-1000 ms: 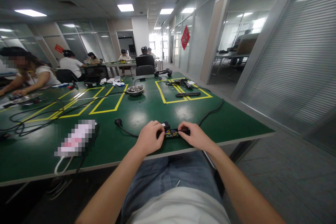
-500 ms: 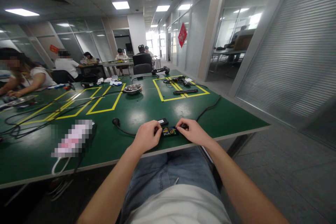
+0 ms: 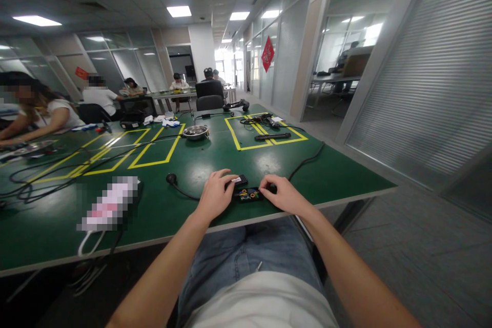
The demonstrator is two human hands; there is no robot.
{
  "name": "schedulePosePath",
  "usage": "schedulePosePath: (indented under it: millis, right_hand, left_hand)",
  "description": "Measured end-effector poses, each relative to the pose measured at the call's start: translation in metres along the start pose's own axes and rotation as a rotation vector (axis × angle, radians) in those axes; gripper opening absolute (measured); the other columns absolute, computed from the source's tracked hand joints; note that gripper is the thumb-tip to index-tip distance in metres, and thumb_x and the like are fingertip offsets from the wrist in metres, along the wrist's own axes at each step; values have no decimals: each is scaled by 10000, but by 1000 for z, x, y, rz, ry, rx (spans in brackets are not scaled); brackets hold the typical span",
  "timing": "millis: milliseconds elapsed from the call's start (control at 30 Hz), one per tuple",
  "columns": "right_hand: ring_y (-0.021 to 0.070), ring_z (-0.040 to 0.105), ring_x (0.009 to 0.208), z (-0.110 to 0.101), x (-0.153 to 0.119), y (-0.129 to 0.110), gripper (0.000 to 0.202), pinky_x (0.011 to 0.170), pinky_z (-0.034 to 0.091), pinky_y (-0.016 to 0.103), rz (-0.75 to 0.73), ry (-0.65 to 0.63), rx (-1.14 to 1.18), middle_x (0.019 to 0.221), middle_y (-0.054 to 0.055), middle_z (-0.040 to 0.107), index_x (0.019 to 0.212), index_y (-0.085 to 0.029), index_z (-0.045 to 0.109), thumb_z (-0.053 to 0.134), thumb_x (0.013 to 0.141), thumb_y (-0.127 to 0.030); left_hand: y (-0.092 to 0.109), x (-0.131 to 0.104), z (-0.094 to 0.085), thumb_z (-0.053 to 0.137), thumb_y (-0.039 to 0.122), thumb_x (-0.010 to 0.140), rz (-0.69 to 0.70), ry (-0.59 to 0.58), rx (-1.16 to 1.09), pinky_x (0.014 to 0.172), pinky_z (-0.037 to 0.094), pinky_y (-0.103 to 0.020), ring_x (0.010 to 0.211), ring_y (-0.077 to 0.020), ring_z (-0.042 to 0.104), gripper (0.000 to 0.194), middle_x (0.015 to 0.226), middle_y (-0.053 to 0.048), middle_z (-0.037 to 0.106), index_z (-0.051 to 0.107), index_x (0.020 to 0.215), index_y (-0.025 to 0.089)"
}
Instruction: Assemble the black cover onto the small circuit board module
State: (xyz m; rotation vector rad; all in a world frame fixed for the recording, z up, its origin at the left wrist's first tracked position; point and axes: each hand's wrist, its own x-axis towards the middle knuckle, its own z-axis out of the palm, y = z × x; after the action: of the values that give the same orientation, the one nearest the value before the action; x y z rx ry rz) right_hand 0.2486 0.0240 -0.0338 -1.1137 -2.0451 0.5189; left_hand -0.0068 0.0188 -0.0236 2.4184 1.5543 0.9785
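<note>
On the green table in front of me lies an opened black power adapter (image 3: 249, 195) with its circuit board and coils exposed. Just behind it rests a black cover (image 3: 240, 180) with a white label. My left hand (image 3: 216, 193) is open, fingers stretched toward the cover's left end; whether they touch it I cannot tell. At the adapter's right end my right hand (image 3: 280, 192) is closed, thumb and forefinger pinching its edge. A cord leads left to a black plug (image 3: 171, 179), and another cord (image 3: 307, 160) runs off to the right.
Yellow tape (image 3: 239, 136) marks rectangles on the green table (image 3: 215, 156). A metal bowl (image 3: 196, 132), a black bar-shaped object (image 3: 272, 137) and tangled cables (image 3: 257, 120) lie farther back. At left are a blurred pink-white object (image 3: 109, 205) and long black cords. A co-worker (image 3: 42, 107) sits at far left.
My left hand has let go of the adapter's left end; its fingers have spread and lifted toward the labelled cover. The right hand stays at the adapter's right end.
</note>
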Motion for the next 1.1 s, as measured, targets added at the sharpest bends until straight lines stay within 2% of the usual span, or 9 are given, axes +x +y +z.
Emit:
schedulePosePath:
  millis: [100,200,333,433,500,733,1100]
  right_hand:
    - [227,694,821,0,0,-1,92,793,494,342,3,-4,-1,829,28,759,806,-229,701,663,888,-212]
    - [224,685,807,1,-1,-2,99,792,505,346,2,-1,6,810,29,752,798,-233,693,655,888,-224]
    - [210,680,806,3,-3,-2,58,803,531,340,20,13,86,842,20,742,912,-233,671,641,862,-228]
    - [206,693,846,3,-4,-3,297,858,544,345,35,15,138,890,11,749,1075,-233,645,642,783,-177]
    - [207,696,867,3,-4,-4,393,881,540,347,37,-2,135,903,7,751,1108,-235,640,637,727,-140]
    - [214,693,894,1,-3,-4,332,901,527,364,45,-29,60,928,12,760,1021,-239,676,654,715,-113]
    - [219,688,890,3,-4,2,303,889,535,365,34,-32,49,928,17,756,1006,-238,674,639,728,-123]
  left_hand:
    - [-3,3,3,655,209,992,-77,-68,-16,1092,558,-512,1159,-309,721,259,1231,-104,814,830,1182,234]
    - [-1,1,1,670,226,1003,-76,-28,-30,1072,570,-491,1149,-309,729,231,1197,-106,823,817,1181,222]
    - [10,-7,-8,600,261,1068,139,37,-103,1105,556,-447,1213,-276,695,282,1268,-112,784,772,1289,232]
    - [16,-13,-12,572,278,1086,257,-42,-134,1078,570,-430,1186,-268,697,319,1281,-126,769,766,1334,230]
    - [18,-14,-14,579,272,1075,290,-111,-123,1046,583,-431,1149,-271,706,312,1251,-128,775,791,1301,230]
    - [17,-13,-13,640,220,1006,283,-155,-111,1025,586,-457,1126,-280,705,289,1225,-127,786,823,1229,231]
    - [20,-13,-13,647,258,1025,277,-169,-143,1019,582,-443,1122,-274,709,249,1210,-117,789,818,1206,250]
